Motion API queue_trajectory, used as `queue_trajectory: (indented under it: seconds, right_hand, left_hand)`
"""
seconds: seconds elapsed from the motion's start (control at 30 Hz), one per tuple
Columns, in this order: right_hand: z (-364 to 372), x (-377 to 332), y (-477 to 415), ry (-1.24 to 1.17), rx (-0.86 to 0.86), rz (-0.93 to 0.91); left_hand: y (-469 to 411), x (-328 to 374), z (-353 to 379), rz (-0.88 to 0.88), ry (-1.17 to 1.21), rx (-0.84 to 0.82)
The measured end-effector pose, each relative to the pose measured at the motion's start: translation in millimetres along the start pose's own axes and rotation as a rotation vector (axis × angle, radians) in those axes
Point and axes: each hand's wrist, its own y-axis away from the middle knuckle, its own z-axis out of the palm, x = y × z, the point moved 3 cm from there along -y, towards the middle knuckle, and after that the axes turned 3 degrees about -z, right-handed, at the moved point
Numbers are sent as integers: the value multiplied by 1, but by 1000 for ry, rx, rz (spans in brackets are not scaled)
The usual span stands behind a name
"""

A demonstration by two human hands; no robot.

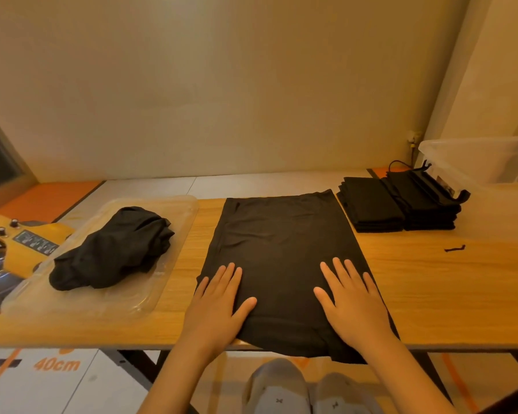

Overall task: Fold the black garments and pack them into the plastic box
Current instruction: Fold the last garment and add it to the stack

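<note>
A black garment lies spread flat on the wooden table, its near edge hanging slightly over the front. My left hand rests flat on its near left part with fingers straight. My right hand lies flat on its near right part. A heap of unfolded black garments sits on a clear plastic lid at the left. Two stacks of folded black garments stand at the back right, beside the clear plastic box.
A small black scrap lies on the table to the right. A yellow machine with knobs stands beyond the table's left end. My feet in grey socks show below the table edge.
</note>
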Motion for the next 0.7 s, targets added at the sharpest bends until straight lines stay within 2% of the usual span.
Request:
queue_trajectory:
  seconds: [0.33, 0.7]
  right_hand:
    - [6, -26, -4, -5, 13, -54]
    - [1, -7, 29, -7, -30, 51]
  left_hand:
    - [12, -21, -8, -55, -37, -7]
    - [34, -2, -9, -2, 24, -64]
